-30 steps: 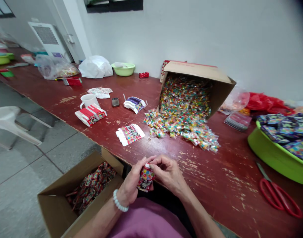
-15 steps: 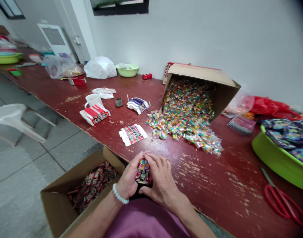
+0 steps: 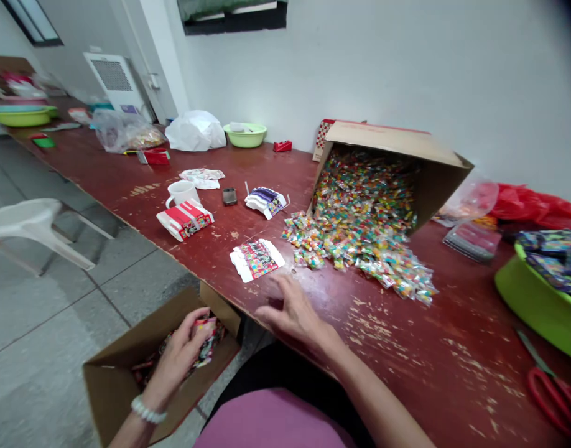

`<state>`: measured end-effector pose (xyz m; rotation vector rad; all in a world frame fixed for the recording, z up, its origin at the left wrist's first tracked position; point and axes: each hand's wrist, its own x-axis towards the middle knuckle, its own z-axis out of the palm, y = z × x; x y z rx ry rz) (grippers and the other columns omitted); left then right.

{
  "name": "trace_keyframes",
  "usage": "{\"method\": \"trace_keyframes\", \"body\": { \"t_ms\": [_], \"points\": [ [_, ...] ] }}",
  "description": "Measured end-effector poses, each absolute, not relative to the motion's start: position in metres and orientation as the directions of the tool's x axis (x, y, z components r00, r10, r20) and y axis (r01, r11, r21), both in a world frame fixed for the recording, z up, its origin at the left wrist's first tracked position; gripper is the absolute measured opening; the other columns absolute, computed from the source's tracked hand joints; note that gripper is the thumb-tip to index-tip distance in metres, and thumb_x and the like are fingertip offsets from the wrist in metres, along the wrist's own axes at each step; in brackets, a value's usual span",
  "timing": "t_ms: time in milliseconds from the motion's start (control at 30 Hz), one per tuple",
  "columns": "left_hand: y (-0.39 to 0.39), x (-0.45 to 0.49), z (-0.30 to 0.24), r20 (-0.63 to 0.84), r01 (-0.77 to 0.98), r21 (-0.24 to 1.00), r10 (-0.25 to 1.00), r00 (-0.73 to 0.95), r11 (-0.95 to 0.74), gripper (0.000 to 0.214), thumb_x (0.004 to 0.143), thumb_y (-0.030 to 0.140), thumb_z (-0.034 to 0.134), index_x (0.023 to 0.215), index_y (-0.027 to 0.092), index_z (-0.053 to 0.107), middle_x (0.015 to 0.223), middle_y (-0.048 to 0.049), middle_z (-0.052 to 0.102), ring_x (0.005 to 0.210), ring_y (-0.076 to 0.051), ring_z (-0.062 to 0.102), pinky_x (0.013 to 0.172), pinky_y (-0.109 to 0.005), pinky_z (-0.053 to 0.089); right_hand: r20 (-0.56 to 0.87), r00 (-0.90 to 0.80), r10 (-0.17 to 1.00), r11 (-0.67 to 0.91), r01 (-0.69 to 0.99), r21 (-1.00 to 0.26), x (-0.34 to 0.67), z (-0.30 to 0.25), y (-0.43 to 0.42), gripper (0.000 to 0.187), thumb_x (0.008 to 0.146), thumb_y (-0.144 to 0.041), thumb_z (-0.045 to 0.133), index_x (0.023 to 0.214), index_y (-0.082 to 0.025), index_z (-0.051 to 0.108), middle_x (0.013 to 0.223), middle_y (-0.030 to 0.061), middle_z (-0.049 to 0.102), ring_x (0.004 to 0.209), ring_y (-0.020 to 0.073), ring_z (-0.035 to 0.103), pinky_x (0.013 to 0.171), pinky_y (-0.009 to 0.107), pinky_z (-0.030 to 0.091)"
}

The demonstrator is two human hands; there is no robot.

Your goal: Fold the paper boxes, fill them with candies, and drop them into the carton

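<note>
Left hand: at lower left I see my left hand (image 3: 176,358), fingers curled onto a small packet (image 3: 205,350); how tightly, I cannot tell.
Wrist: a bracelet (image 3: 148,410) of smooth, pale round beads.
Packet: glossy, multicoloured, over the open carton (image 3: 109,398), whose brown cardboard walls surround a crinkled heap of dark reddish packets (image 3: 145,374).
Right hand: near centre, my right hand (image 3: 297,311) has its thumb and fingers spread apart at the table's edge.
Beyond the fingertips: a printed paperboard piece (image 3: 257,259) with white flaps.
Centre right: clear-wrapped, many-coloured pieces (image 3: 360,242) spill from a tipped cardboard box (image 3: 388,135).
Table: reddish-brown (image 3: 397,354), scuffed to pale flecks.
Left of centre: a white mug (image 3: 183,193) behind a red-and-white box (image 3: 186,219).
Right edge: a rounded lime-green basin (image 3: 530,305) of shiny packs, above red-handled scissors (image 3: 553,395).
</note>
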<state>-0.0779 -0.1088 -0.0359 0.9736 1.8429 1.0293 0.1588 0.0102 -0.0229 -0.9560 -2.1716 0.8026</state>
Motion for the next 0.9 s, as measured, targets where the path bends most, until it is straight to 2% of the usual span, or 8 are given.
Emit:
{"method": "trace_keyframes", "body": {
  "t_ms": [100, 267, 433, 567, 667, 767, 833, 900],
  "points": [
    [-0.110, -0.113, -0.046, 0.016, 0.672, 0.654, 0.882, -0.472, 0.348, 0.055, 0.082, 0.057, 0.055, 0.125, 0.022, 0.057, 0.125, -0.0118, 0.060, 0.117, -0.033, 0.055, 0.099, -0.050, 0.043, 0.232, -0.419, 0.878, 0.441, 0.519, -0.732, 0.150, -0.034, 0.053, 0.045, 0.085, -0.028, 0.065, 0.127, -0.019, 0.052, 0.120, 0.0103, 0.060, 0.112, 0.0232, 0.057, 0.097, 0.037, 0.045],
    [-0.054, -0.077, -0.035, 0.350, 0.911, 0.412, 0.923, -0.157, -0.001, 0.052, 0.093, 0.047, 0.046, 0.137, 0.019, 0.048, 0.135, -0.0134, 0.055, 0.126, -0.029, 0.048, 0.108, -0.045, 0.035, 0.125, -0.222, 0.967, 0.242, 0.647, -0.723, 0.121, -0.046, 0.087, 0.053, 0.080, -0.031, 0.070, 0.127, -0.015, 0.052, 0.128, 0.0194, 0.053, 0.118, 0.0335, 0.053, 0.093, 0.046, 0.044],
    [0.003, -0.034, -0.033, 0.332, 0.983, 0.182, 0.942, -0.046, -0.016, 0.052, 0.093, 0.041, 0.049, 0.141, 0.022, 0.047, 0.130, -0.0128, 0.059, 0.111, -0.031, 0.051, 0.089, -0.043, 0.041, 0.041, -0.078, 0.996, 0.083, 0.657, -0.749, 0.114, -0.053, 0.088, 0.053, 0.066, -0.036, 0.082, 0.112, -0.017, 0.061, 0.121, 0.0180, 0.057, 0.108, 0.0346, 0.057, 0.087, 0.045, 0.046],
    [0.010, -0.033, -0.041, 0.299, 0.995, 0.097, 0.953, -0.050, 0.021, 0.052, 0.093, 0.046, 0.047, 0.139, 0.022, 0.051, 0.116, -0.0130, 0.062, 0.099, -0.030, 0.052, 0.079, -0.040, 0.039, 0.044, -0.044, 0.998, 0.061, 0.531, -0.845, 0.124, -0.059, 0.092, 0.030, 0.076, -0.033, 0.068, 0.101, -0.019, 0.065, 0.099, 0.0085, 0.066, 0.096, 0.0261, 0.061, 0.083, 0.037, 0.047],
    [0.004, -0.034, -0.037, 0.304, 0.995, 0.096, 0.951, -0.050, 0.021, 0.055, 0.090, 0.049, 0.051, 0.138, 0.021, 0.052, 0.108, -0.0129, 0.062, 0.096, -0.030, 0.051, 0.078, -0.040, 0.039, 0.030, -0.086, 0.996, 0.060, 0.378, -0.924, 0.134, -0.058, 0.090, 0.024, 0.082, -0.038, 0.057, 0.090, -0.017, 0.066, 0.081, 0.0036, 0.067, 0.076, 0.0195, 0.062, 0.070, 0.030, 0.048],
    [-0.004, -0.033, -0.021, 0.341, 0.984, 0.176, 0.936, -0.086, 0.027, 0.054, 0.085, 0.048, 0.059, 0.133, 0.022, 0.057, 0.108, -0.0130, 0.062, 0.097, -0.031, 0.052, 0.081, -0.041, 0.040, 0.033, -0.168, 0.985, 0.073, 0.235, -0.969, 0.149, -0.045, 0.082, 0.026, 0.080, -0.042, 0.060, 0.081, -0.016, 0.064, 0.072, 0.0008, 0.065, 0.064, 0.0151, 0.058, 0.061, 0.025, 0.045],
    [-0.008, -0.032, -0.005, 0.352, 0.943, 0.332, 0.929, -0.118, -0.006, 0.049, 0.084, 0.047, 0.061, 0.126, 0.023, 0.063, 0.114, -0.0122, 0.063, 0.101, -0.031, 0.053, 0.087, -0.041, 0.041, 0.053, -0.232, 0.971, 0.093, 0.162, -0.982, 0.161, -0.028, 0.073, 0.026, 0.077, -0.043, 0.065, 0.078, -0.017, 0.064, 0.068, -0.0010, 0.063, 0.063, 0.0136, 0.055, 0.061, 0.024, 0.043],
    [-0.010, -0.030, 0.012, 0.224, 0.792, 0.606, 0.972, -0.075, -0.079, 0.042, 0.085, 0.048, 0.059, 0.118, 0.024, 0.068, 0.114, -0.0095, 0.066, 0.102, -0.029, 0.056, 0.090, -0.039, 0.042, 0.074, -0.307, 0.949, 0.112, 0.107, -0.988, 0.173, -0.008, 0.062, 0.026, 0.075, -0.043, 0.069, 0.076, -0.017, 0.065, 0.069, -0.0016, 0.063, 0.065, 0.0133, 0.055, 0.063, 0.024, 0.043]
  ]
}}
